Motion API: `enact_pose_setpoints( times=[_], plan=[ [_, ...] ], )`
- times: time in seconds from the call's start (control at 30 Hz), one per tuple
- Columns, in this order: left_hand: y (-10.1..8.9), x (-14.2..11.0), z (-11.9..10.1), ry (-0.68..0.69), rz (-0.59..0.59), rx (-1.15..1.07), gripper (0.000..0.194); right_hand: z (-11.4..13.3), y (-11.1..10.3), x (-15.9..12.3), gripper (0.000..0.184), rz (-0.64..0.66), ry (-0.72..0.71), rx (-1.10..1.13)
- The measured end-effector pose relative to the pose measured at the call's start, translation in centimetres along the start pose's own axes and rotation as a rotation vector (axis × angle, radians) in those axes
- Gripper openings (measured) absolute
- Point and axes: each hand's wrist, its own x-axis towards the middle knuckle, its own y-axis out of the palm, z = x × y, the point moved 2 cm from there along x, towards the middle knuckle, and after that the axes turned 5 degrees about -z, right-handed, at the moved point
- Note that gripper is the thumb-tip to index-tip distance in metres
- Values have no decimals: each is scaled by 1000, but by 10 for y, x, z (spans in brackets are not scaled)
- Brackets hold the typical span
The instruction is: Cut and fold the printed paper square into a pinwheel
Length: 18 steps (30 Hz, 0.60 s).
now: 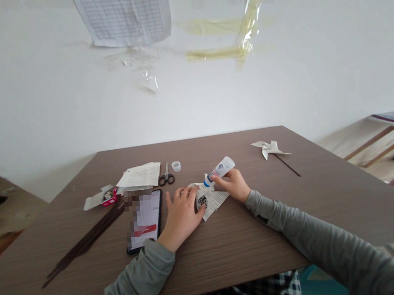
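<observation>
My right hand (233, 185) grips a white glue bottle (219, 170), its blue tip pointing down-left at a folded piece of printed paper (212, 201) on the brown table (245, 234). My left hand (181, 214) lies flat with fingers spread, pressing the left part of that paper down. The bottle's small white cap (175, 166) stands apart, farther back on the table.
A phone (144, 220) lies left of my left hand. Dark thin sticks (84, 240) run diagonally at left. Scissors (166, 177), a paper stack (141, 175) and a small open box (101, 197) sit behind. A finished paper pinwheel (270, 149) lies at back right.
</observation>
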Motion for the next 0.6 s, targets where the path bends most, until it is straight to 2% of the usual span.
enact_pose_setpoints(
  times=[0.17,0.37,0.6],
  plan=[
    [0,0,-4,-9,1,11,56,2,10,-1,23,57,-105,-207],
    [-2,-2,-8,-3,-35,18,52,4,13,2,27,56,-164,-358],
    [-1,-1,-8,-27,-15,50,53,-1,18,4,34,95,-199,-445]
  ],
)
